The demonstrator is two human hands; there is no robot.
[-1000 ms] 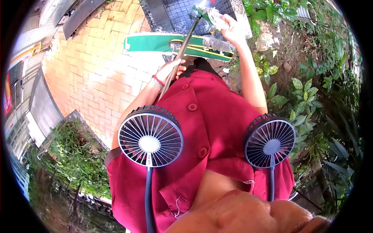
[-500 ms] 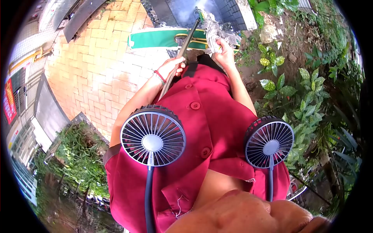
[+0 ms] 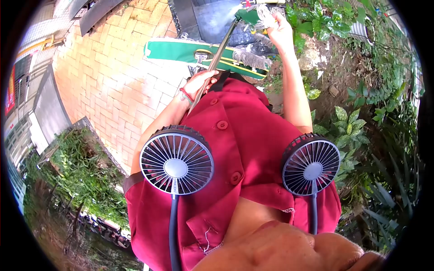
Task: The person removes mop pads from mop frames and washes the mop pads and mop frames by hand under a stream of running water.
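My left hand (image 3: 200,86), with a red bracelet at its wrist, is wrapped round a metal mop pole (image 3: 220,50). At the pole's far end is a green mop head (image 3: 247,16) with whitish strands. My right hand (image 3: 281,32) is closed on those mop strands (image 3: 266,19), arm stretched out. Between my body and that end lies a long green flat mop head (image 3: 174,50) with yellow lines, a metal bracket (image 3: 201,56) and grey fringe (image 3: 251,59). The pole crosses over it.
Yellowish brick paving (image 3: 104,67) spreads on the left. Leafy plants (image 3: 350,124) and bare soil are on the right. A dark grey surface (image 3: 217,27) lies beyond the flat mop head. Two small fans (image 3: 175,168) (image 3: 313,170) hang before my red shirt (image 3: 226,135).
My right hand has moved farther out and to the right with the mop strands. More of the green mop head at the pole's end shows. My left hand stays on the pole.
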